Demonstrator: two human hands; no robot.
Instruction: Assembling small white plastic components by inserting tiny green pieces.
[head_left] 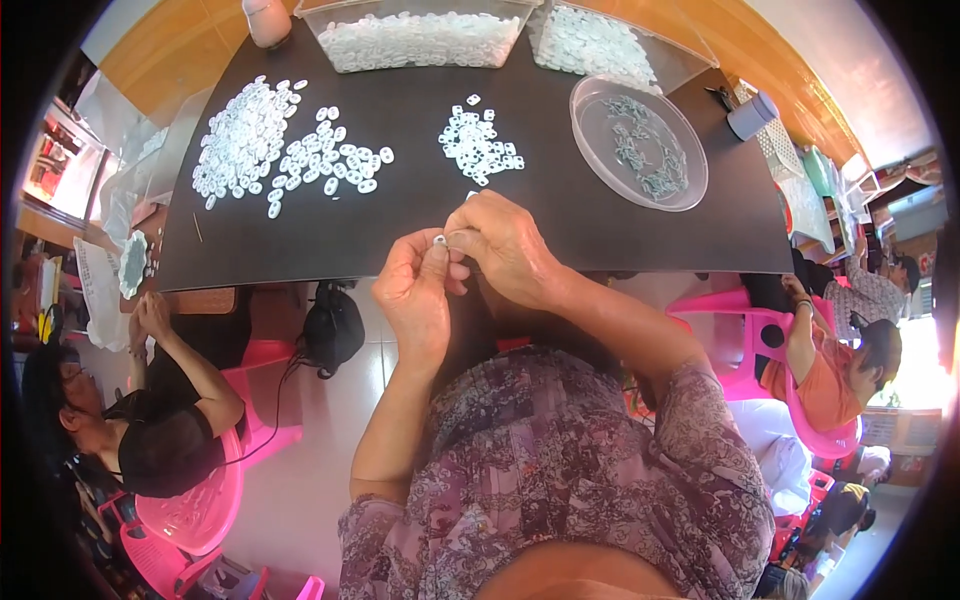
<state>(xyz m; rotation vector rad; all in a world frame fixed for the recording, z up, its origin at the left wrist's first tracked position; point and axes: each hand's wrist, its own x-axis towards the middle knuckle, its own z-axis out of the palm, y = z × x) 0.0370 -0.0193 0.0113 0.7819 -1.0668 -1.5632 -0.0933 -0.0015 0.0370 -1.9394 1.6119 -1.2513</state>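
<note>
My left hand [410, 290] pinches a small white plastic piece [440, 240] between thumb and fingertips, just over the table's near edge. Against it presses my right hand [508, 240], thumb and fingers closed together; whatever they hold is hidden. Beyond my hands lies a small pile of white squarish plastic pieces with holes [478, 145]. Further left spread white oval plastic pieces [335, 152], beside a larger heap of similar ovals [240, 145]. To the right, a round clear tray [699, 185] holds many small, thin grey pieces.
Two clear bins, one with white pieces [420, 42] and one beside it [595, 45], line the dark table's [400, 215] far edge. A pinkish bottle [267, 22] stands far left, a lidded cup [752, 117] far right. People sit on pink chairs [195, 500] on both sides.
</note>
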